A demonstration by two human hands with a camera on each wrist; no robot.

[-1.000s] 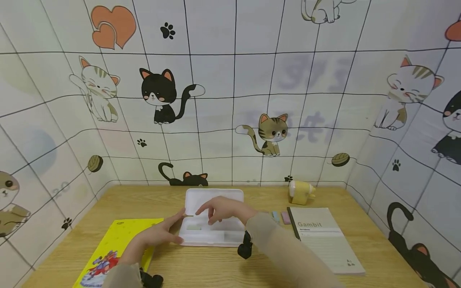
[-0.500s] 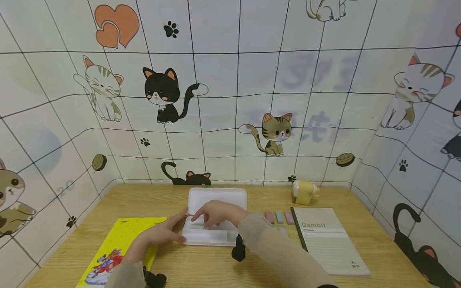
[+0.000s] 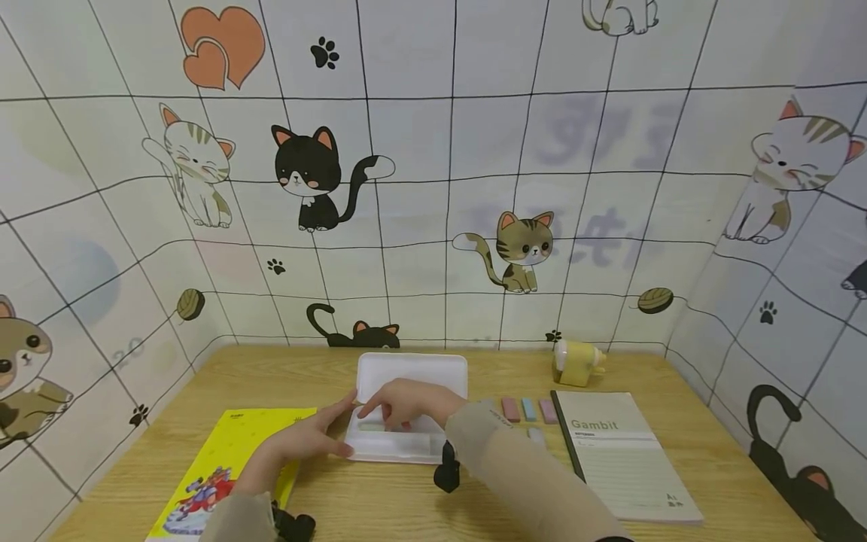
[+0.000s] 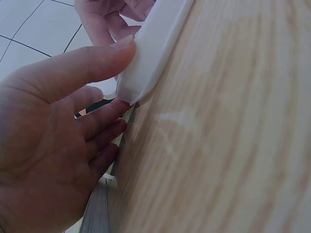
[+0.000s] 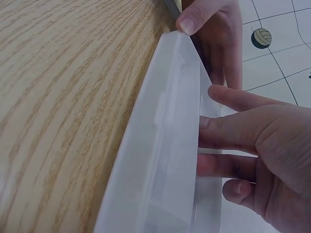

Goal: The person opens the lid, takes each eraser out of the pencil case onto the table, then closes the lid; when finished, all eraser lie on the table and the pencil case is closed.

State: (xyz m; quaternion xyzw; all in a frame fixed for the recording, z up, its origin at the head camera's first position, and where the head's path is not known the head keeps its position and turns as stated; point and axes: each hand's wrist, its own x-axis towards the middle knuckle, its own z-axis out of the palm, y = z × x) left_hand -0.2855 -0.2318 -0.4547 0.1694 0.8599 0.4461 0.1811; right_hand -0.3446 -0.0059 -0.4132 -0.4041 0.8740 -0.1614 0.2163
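Note:
A white pencil case (image 3: 396,450) lies on the table with its lid (image 3: 415,366) tipped back. My left hand (image 3: 308,436) holds its left end, thumb at the front corner and fingers along the end wall. In the left wrist view that thumb (image 4: 127,48) rests on the corner. My right hand (image 3: 409,400) reaches into the case from the right, index finger stretched leftward. The right wrist view shows my right fingers (image 5: 226,128) dipping behind an inner wall, where their tips are partly hidden. No object shows between them. A pale greenish strip (image 3: 371,426) shows inside the case.
A yellow book (image 3: 237,444) lies under my left forearm. To the right are a Gambit notebook (image 3: 626,459), pink (image 3: 511,409), blue (image 3: 529,409) and purple (image 3: 548,411) small blocks, a whitish piece (image 3: 536,436), and a yellow sharpener-like item (image 3: 576,363). A cat-print curtain (image 3: 420,188) encloses the table.
My right hand has shifted slightly left and lower into the case. The left hand keeps its place on the case's end. The head view has turned slightly left.

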